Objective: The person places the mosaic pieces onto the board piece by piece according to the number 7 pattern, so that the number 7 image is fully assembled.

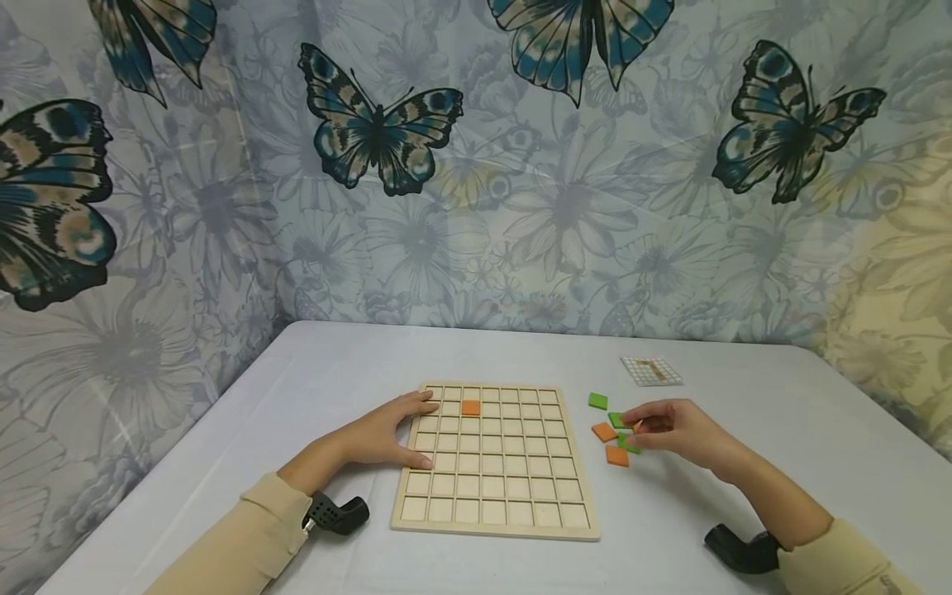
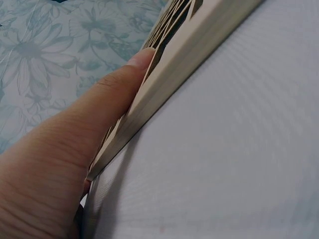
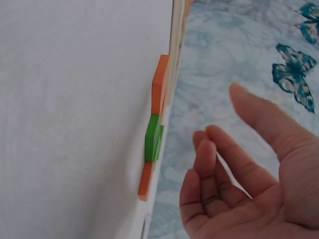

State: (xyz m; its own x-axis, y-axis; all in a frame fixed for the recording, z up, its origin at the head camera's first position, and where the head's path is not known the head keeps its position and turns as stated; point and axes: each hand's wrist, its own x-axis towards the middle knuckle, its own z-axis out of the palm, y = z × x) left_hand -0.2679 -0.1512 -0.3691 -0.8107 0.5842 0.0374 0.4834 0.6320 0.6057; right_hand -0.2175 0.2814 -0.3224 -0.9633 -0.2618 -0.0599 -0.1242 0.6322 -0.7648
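My left hand [image 1: 390,431] rests on the left edge of a light wooden grid board [image 1: 491,529]. Its fingers are spread on the frame, and the thumb [image 2: 117,84] lies over the rim in the left wrist view. One orange square tile [image 1: 471,407] sits in a cell of the top row. Right of the board, my right hand [image 1: 680,430] hovers over loose square tiles, among them a green tile [image 1: 598,401] and an orange tile [image 1: 617,456]. The right wrist view shows that hand's thumb apart from its loosely bent fingers, with nothing between them. In the head view these fingers partly cover some tiles.
A small card [image 1: 651,371] printed with a coloured grid lies at the back right of the white table [image 1: 357,355]. Patterned butterfly cloth [image 1: 535,207] hangs behind the table. A black wrist device [image 1: 338,514] sits at the left sleeve, another [image 1: 740,549] at the right.
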